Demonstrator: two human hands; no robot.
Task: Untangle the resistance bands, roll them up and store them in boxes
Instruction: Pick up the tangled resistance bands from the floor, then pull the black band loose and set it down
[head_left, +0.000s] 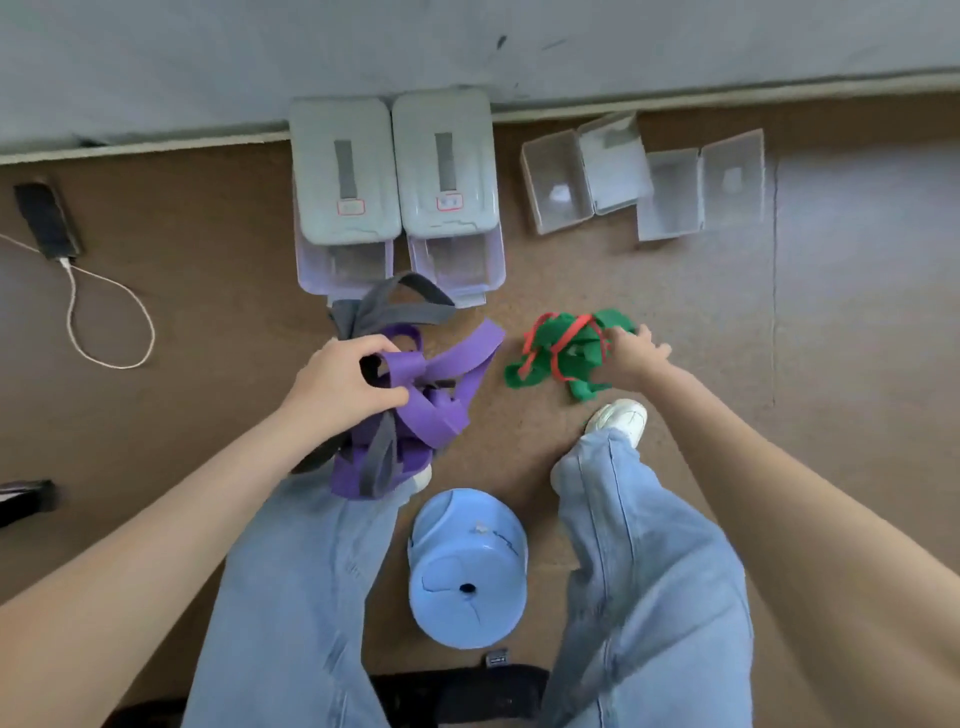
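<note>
**Resistance bands still knotted in two bundles on the floor**

Resistance bands lie in two separate tangles on the brown floor in the head view, in front of the person's feet. The purple and grey tangle (410, 395) sits by the left foot, partly draped over it. The left hand (343, 382) grips it from above, fingers (371, 345) curled round a purple loop, probably to lift the knot clear so the strands can be told apart. The green and red tangle (566, 351) lies just to the right, apart from the first. The right hand (631, 356) rests on its right edge; its fingers are bent into the green cloth, though whether they pinch a strand cannot be told. Holding one bundle in each hand looks like a way of keeping the two from mixing.

Toward the wall edge of the floor stand two large lidded boxes (395, 171), side by side, touching the grey strands at their front. To their right sit two small open boxes (644, 179), lids flipped back, ready to receive rolls. A blue stool (467, 566) stands between the legs, and a white shoe (621, 415) is near the green bundle; both crowd the working space. A power bank with a white cable (104, 317) lies well apart near the left edge.
</note>
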